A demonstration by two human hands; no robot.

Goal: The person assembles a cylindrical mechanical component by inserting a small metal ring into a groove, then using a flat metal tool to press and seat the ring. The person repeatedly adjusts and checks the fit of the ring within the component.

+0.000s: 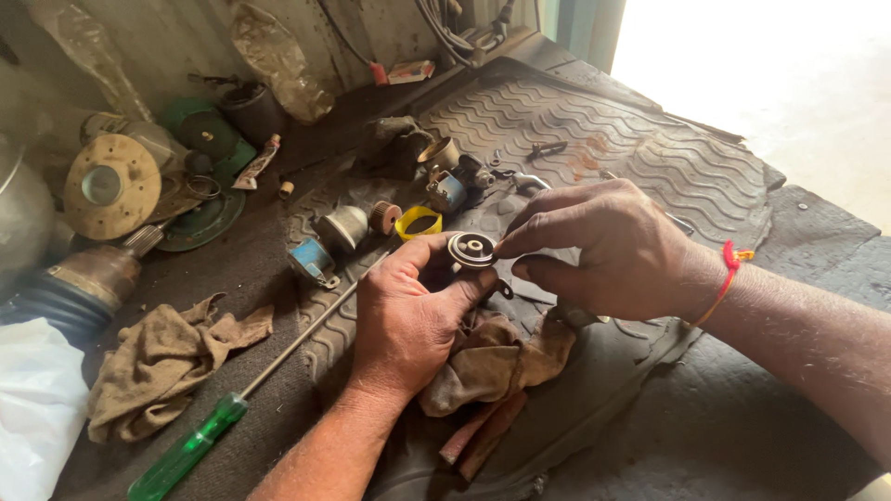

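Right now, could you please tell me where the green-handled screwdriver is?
The green-handled screwdriver lies at lower left in the head view, between the brown rag and the left hand.

- Screwdriver (243,390), green handle, lying on the rubber mat (650,158).
- Brown rag (162,357) left of its shaft.
- Yellow ring (418,221) beside a small ribbed roller (383,216).
- Blue metal part (312,260) next to a grey cone-shaped part (345,225).
- Tan disc (111,186) near a green round plate (206,215).
- White plastic bag (37,408) at the left edge.
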